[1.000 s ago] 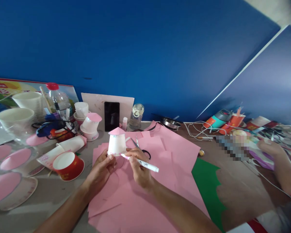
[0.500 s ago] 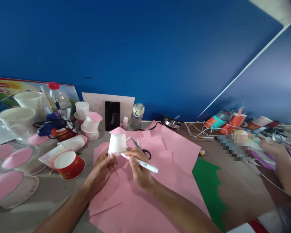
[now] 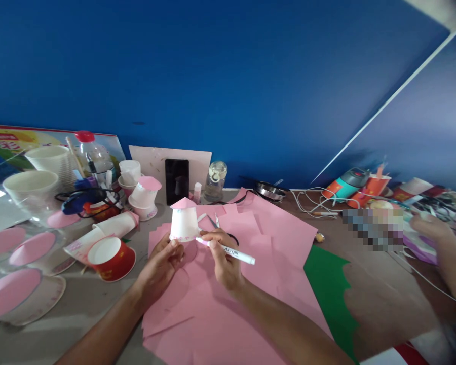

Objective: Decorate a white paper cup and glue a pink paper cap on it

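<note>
An upside-down white paper cup [image 3: 184, 224] with a pink paper cone [image 3: 183, 203] on top is held at its rim by my left hand [image 3: 162, 266]. Small pink marks run along the cup's lower rim. My right hand [image 3: 225, 263] grips a white acrylic marker [image 3: 240, 256] with a pink collar, its tip close to the rim's right side. Whether the tip touches the cup I cannot tell. Beneath both hands lie overlapping pink paper sheets [image 3: 228, 304]. Scissors [image 3: 216, 222] rest on the sheets behind my right hand, partly hidden by it.
At left stand several pink-topped cups [image 3: 34, 248], a red paper cup [image 3: 112, 258] and stacked white cups [image 3: 32, 187]. A phone [image 3: 177, 181] and a glass jar [image 3: 216, 180] stand at the back. Green paper [image 3: 329, 299] lies right. Another person's hand [image 3: 427, 228] is at far right.
My right hand and the marker have shifted slightly right, the tip moving along the cup's rim. More pink marks now show on the rim, and the cup appears slightly turned.
</note>
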The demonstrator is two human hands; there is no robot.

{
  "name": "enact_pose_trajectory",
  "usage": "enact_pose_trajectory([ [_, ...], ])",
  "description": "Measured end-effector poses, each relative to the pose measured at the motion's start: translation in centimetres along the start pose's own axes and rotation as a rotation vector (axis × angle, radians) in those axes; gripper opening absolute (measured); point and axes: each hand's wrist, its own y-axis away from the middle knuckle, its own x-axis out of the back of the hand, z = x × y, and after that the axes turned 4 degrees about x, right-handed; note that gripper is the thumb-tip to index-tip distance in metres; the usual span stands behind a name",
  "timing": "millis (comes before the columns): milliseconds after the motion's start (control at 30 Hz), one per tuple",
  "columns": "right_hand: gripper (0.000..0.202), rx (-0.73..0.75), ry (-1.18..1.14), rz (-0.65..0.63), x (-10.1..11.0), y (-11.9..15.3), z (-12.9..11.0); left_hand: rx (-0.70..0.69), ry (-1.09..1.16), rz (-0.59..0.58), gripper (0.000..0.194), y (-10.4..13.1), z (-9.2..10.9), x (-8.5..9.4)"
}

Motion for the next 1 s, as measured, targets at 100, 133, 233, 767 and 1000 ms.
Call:
enact_pose_trajectory([
  [100, 0.03, -0.003, 0.013, 0.003, 0.06, -0.07, 0.07, 0.019, 0.025, 0.007, 0.035, 0.0, 0.07, 0.01],
  [133, 0.03, 0.0, 0.018, 0.003, 0.08, -0.14, 0.02, 0.023, 0.034, 0.005, 0.034, -0.02, 0.05, 0.05],
  [233, 0.03, 0.025, 0.03, 0.001, 0.08, -0.46, -0.28, 0.036, 0.047, -0.01, 0.03, -0.09, -0.03, 0.24],
  [767, 0.023, 0.096, 0.048, -0.049, 0.09, -0.7, -0.68, 0.051, 0.062, -0.016, 0.021, -0.12, -0.11, 0.51],
  [1000, 0.026, 0.064, 0.037, -0.016, 0.06, -0.61, -0.81, 0.058, 0.056, -0.047, 0.021, -0.04, -0.13, 0.56],
])
